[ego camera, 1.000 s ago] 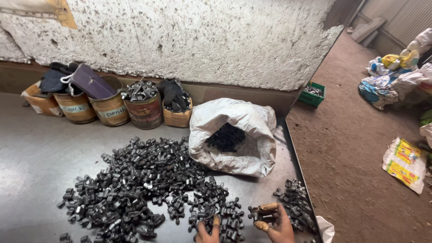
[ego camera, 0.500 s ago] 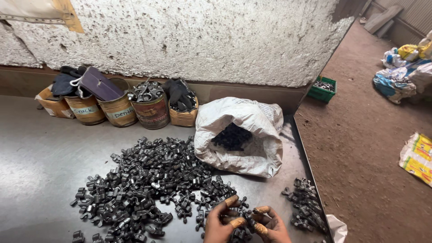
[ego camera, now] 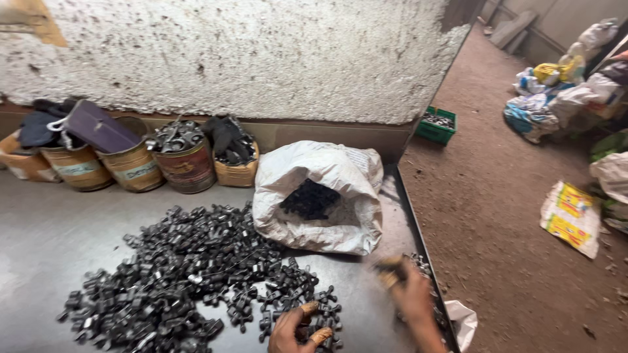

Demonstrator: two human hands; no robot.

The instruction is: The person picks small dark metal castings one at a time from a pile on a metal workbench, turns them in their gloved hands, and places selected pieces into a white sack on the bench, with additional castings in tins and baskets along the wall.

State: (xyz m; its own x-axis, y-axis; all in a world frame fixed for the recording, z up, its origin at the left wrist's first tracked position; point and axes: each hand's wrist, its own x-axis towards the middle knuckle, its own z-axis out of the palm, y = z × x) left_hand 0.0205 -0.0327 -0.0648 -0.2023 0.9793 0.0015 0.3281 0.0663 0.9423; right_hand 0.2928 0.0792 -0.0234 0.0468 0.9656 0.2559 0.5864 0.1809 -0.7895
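On the grey metal table [ego camera: 59,229], near its front edge, the left hand [ego camera: 297,329] rests palm-down on the right fringe of a heap of small dark metal parts [ego camera: 190,281]. Fingers curl loosely over a few pieces; orange-stained fingertips [ego camera: 320,335] press into them, though no closed grasp shows. Heap: broad, low, long axis running roughly from front left to back right, toward the sack. Parts look like short cast links with knobbed ends, matte black-grey with dull glints, lying in every direction.

Right hand [ego camera: 409,294] is raised beside the table's right edge, blurred; it seems to carry something dark at the fingertips, but I cannot tell how far it is closed. Just beyond it, a smaller scatter of the same parts [ego camera: 422,265] lies against the table rim.

White woven sack [ego camera: 320,196] slumps behind the heap, mouth open upward, dark pieces inside. Row of round tins [ego camera: 137,167] stands along the rough plastered wall [ego camera: 261,59], some holding metal scrap and dark cloth. Green crate [ego camera: 437,126] sits on the dirt floor [ego camera: 497,216].
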